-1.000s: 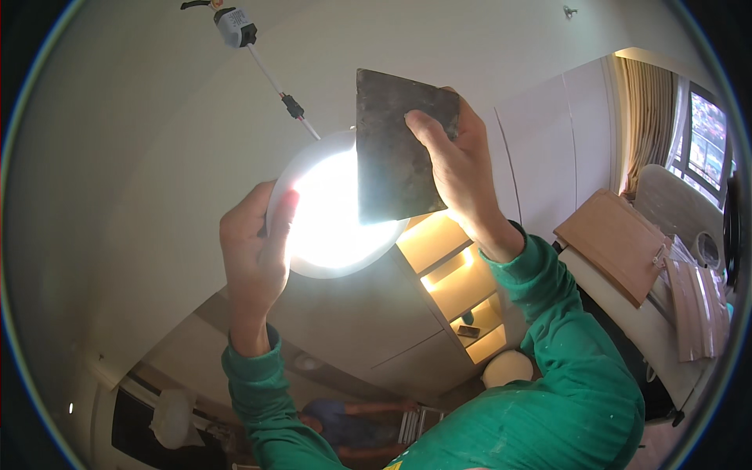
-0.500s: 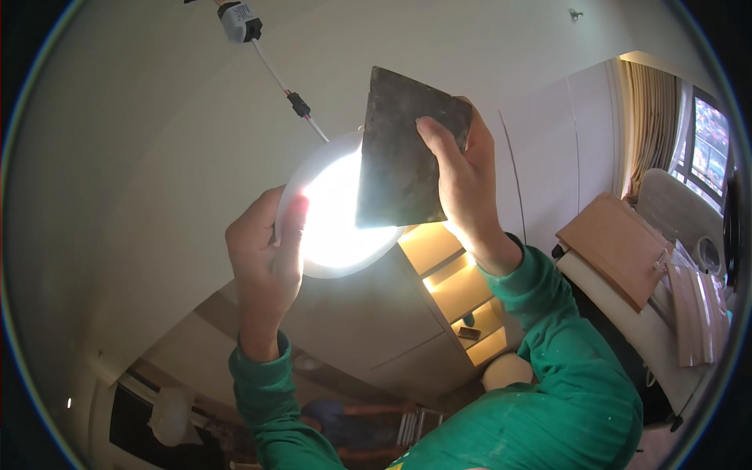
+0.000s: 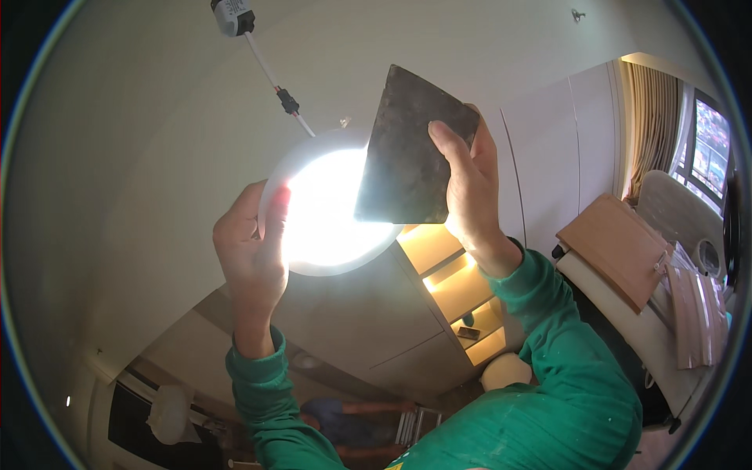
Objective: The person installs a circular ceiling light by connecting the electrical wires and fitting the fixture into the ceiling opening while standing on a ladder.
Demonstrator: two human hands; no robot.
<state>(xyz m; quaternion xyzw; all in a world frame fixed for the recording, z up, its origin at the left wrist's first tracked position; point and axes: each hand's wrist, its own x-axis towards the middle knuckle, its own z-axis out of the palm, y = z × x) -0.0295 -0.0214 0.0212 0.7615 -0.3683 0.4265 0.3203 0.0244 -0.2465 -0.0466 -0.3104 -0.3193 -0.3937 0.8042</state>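
Head view, looking up at a ceiling, with both arms in green sleeves raised from the lower edge. Nearest, the left hand (image 3: pixel 252 252) has its grip closed on the rim of a round, lit ceiling lamp (image 3: pixel 329 211), fingers curled along its left edge. The right hand (image 3: pixel 468 192) holds a dark, flat square pad (image 3: pixel 411 149), thumb on the near face and fingers behind, pinching its right edge; the pad tilts and covers the right part of the lamp, seemingly close to or touching its face, though contact cannot be told.

Above the lamp, a white cable with a black connector (image 3: pixel 287 101) runs up to a small white driver box (image 3: pixel 233 14), both hanging free of the white ceiling (image 3: pixel 141 157).

Farther off sit lit yellow wall shelves (image 3: pixel 462 290), white cupboard panels, a window with curtains (image 3: pixel 658 125), and a brown board (image 3: pixel 615 247) on a pale surface.

Judged risks: the lamp rests only in one hand, so a slackened grip could drop it onto its thin cable and strain the connector; hard pressing with the pad could scratch or crack the diffuser; glare could hide the hand's aim.
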